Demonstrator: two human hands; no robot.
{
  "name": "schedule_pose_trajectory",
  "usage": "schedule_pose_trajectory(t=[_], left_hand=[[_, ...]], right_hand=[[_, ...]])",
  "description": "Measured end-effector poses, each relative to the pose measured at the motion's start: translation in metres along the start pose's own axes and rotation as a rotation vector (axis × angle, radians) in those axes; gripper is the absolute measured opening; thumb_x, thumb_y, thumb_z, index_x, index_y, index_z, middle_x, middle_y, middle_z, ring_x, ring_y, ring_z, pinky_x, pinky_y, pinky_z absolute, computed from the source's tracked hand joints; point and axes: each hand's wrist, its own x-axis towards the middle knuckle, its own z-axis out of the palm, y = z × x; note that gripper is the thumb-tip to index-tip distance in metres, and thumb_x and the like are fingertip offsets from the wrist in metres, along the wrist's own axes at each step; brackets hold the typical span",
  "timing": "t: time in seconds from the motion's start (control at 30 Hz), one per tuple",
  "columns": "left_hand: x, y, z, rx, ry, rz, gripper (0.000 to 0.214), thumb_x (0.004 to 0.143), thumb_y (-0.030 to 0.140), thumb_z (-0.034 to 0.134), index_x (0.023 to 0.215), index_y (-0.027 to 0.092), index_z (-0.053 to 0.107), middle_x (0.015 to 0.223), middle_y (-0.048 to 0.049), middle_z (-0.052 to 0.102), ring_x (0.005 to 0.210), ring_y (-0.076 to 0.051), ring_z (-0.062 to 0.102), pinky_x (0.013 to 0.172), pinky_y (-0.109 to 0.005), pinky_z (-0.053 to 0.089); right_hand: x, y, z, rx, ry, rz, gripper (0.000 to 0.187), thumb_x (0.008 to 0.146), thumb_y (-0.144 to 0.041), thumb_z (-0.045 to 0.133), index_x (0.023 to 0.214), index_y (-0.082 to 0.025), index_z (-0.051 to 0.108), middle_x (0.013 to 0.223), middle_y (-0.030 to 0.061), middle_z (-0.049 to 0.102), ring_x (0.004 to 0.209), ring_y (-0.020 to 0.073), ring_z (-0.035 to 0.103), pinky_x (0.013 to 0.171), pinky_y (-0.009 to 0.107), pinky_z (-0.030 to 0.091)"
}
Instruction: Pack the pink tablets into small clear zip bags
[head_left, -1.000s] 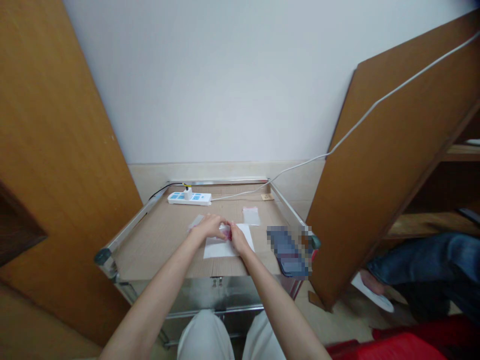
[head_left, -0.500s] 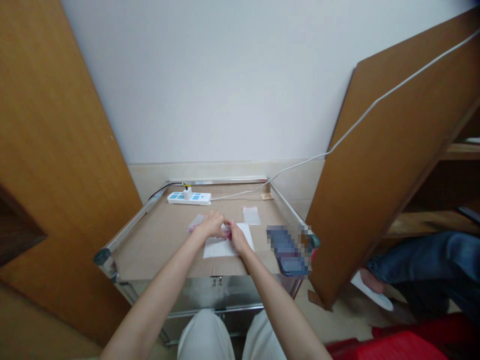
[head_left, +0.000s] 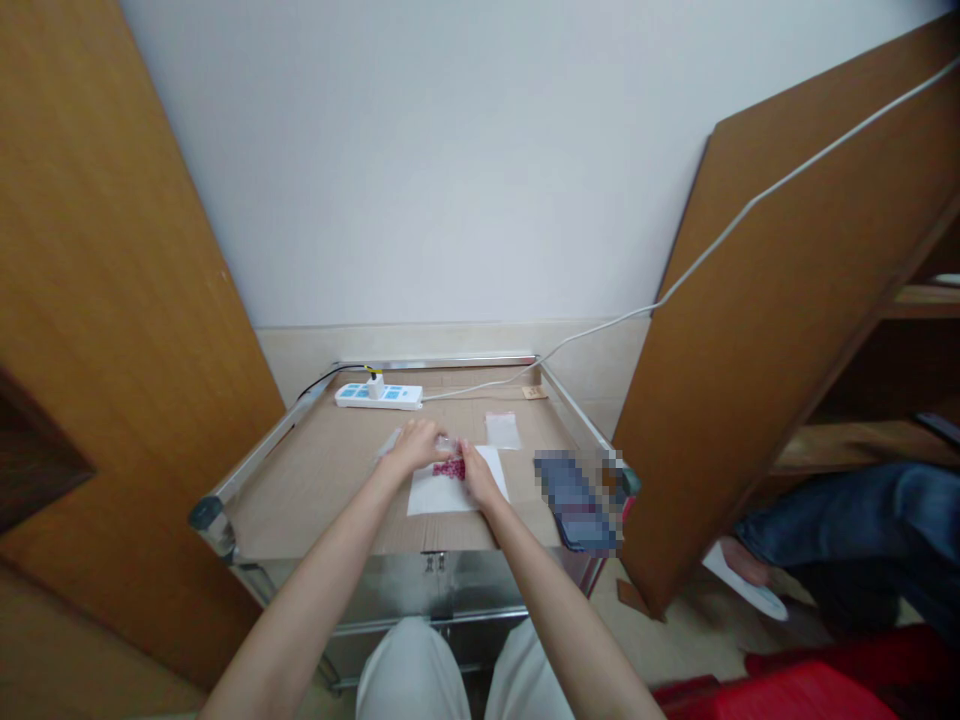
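A small clear plastic bag (head_left: 448,444) is stretched between my two hands over a sheet of white paper (head_left: 442,498). My left hand (head_left: 414,443) is closed on its left side, and my right hand (head_left: 475,474) pinches it from the right. Under the bag, a small heap of dark pink bead-like pieces (head_left: 448,469) lies on the paper; single pieces are too small to make out. Partly hidden behind my left hand is another clear bag (head_left: 388,442). A flat clear bag (head_left: 502,430) lies just beyond the paper, to the right.
A white power strip (head_left: 379,396) with one plug stands at the back left, its cable running right. A pixelated dark flat item (head_left: 574,505) lies at the right edge of the cardboard-covered cart top (head_left: 300,500). A brown board (head_left: 750,350) leans at right; a person's leg (head_left: 847,530) shows beyond.
The pink pieces, earlier mostly hidden between my hands, now lie spread in a heap on the paper. My left hand has shifted slightly left, and the bag above them looks clear.
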Motion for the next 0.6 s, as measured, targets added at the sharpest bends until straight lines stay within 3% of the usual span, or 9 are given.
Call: schedule_pose_trajectory(t=[0.13, 0.27, 0.4, 0.6], left_hand=[[-0.003, -0.006, 0.007, -0.199, 0.079, 0.015, 0.055, 0.051, 0.043, 0.064, 0.100, 0.019, 0.057, 0.094, -0.0083, 0.059, 0.088, -0.023, 0.050, 0.079, -0.031, 0.034], [-0.007, -0.010, 0.015, -0.517, 0.095, 0.038, 0.081, 0.048, 0.038, 0.068, 0.120, 0.018, 0.037, 0.098, -0.0071, 0.054, 0.086, -0.018, 0.051, 0.077, -0.029, 0.037], [-0.013, -0.010, 0.021, -0.793, 0.186, -0.096, 0.076, 0.055, 0.035, 0.065, 0.121, 0.016, 0.033, 0.090, -0.0050, 0.053, 0.083, -0.015, 0.052, 0.077, -0.028, 0.037], [-0.026, -0.007, 0.034, -1.329, 0.341, -0.287, 0.059, 0.057, 0.025, 0.064, 0.111, 0.018, 0.041, 0.083, -0.0018, 0.057, 0.076, -0.011, 0.055, 0.071, -0.022, 0.040]], right_hand=[[-0.002, -0.002, -0.002, -0.032, 0.010, -0.019, 0.041, 0.080, -0.047, 0.030, 0.091, -0.017, 0.056, 0.091, 0.0064, 0.059, 0.087, 0.0174, 0.051, 0.079, 0.029, 0.035], [-0.004, -0.003, -0.003, -0.060, 0.017, -0.028, 0.039, 0.079, -0.046, 0.032, 0.085, -0.016, 0.056, 0.083, 0.0055, 0.059, 0.079, 0.0167, 0.052, 0.072, 0.027, 0.037], [-0.004, -0.003, -0.002, -0.053, 0.027, -0.026, 0.040, 0.079, -0.047, 0.032, 0.086, -0.016, 0.056, 0.083, 0.0049, 0.059, 0.077, 0.0160, 0.052, 0.071, 0.026, 0.037], [-0.003, 0.002, -0.001, -0.036, 0.048, -0.028, 0.040, 0.078, -0.049, 0.034, 0.082, -0.017, 0.058, 0.077, 0.0038, 0.060, 0.072, 0.0154, 0.053, 0.066, 0.025, 0.039]])
